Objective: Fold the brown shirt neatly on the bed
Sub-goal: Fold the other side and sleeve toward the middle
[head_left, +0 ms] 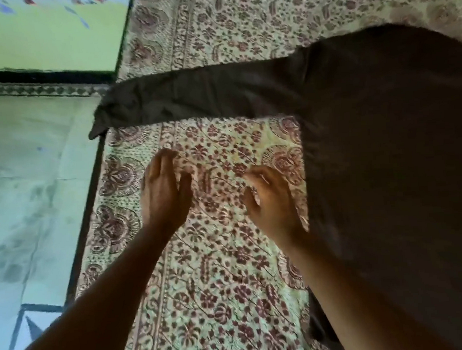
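Observation:
The brown shirt lies spread flat on the bed's floral sheet, filling the right half of the view. One long sleeve stretches out to the left, its cuff hanging over the bed's edge. My left hand hovers over bare sheet below the sleeve, fingers apart and holding nothing. My right hand is also open, just left of the shirt's side edge, close to it but gripping no cloth.
The bed's dark edge runs down the left side, with pale tiled floor beyond it. A green wall or panel stands at the top left. Patterned sheet continues above the sleeve.

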